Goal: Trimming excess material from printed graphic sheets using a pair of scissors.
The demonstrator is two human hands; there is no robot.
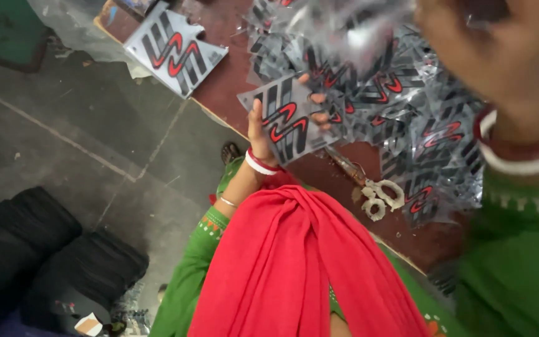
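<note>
My left hand (259, 136) grips a grey sticker sheet (285, 122) with red and black wavy stripes, thumb on its left edge and fingertips showing at its right side. The sheet hangs just above a dark red table (219, 87). My right hand (500, 53) is raised close to the camera at the top right, blurred, and closed on a shiny clear-wrapped sheet (344, 25) that stretches to the left. Under both hands lies a heap of the same striped sheets in clear plastic (425, 131).
A pair of scissors with white-wrapped handles (378, 193) lies on the table near its front edge. Another striped sheet (173, 50) overhangs the table's left corner. Black rolls (45, 249) sit on the grey floor at lower left. A red scarf (294, 262) covers my front.
</note>
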